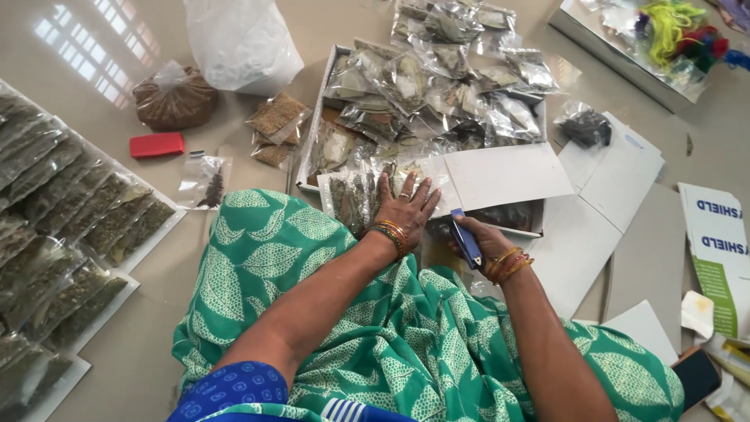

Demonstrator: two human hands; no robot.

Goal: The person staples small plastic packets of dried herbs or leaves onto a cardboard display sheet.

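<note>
Hands press clear herb packets [361, 195] and grip a blue stapler [467, 238].

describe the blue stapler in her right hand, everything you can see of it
The blue stapler is slim and elongated, its top looking like plastic, with a pale metal-looking edge beneath. It points away from the person, slightly tilted, gripped in the right hand, whose fingers wrap its underside. It hovers beside a white card sheet; its front tip is hard to make out.

Left hand [406, 209] pressed flat, fingers spread, on clear plastic packets of dried herbs [355, 195] atop a white card sheet [508, 176], right hand [486, 242] gripping a blue stapler [467, 238] just beside it — open cardboard box heaped with filled packets [437, 86] behind, small red rectangular box [157, 144] on the floor, well apart to the left.
</note>
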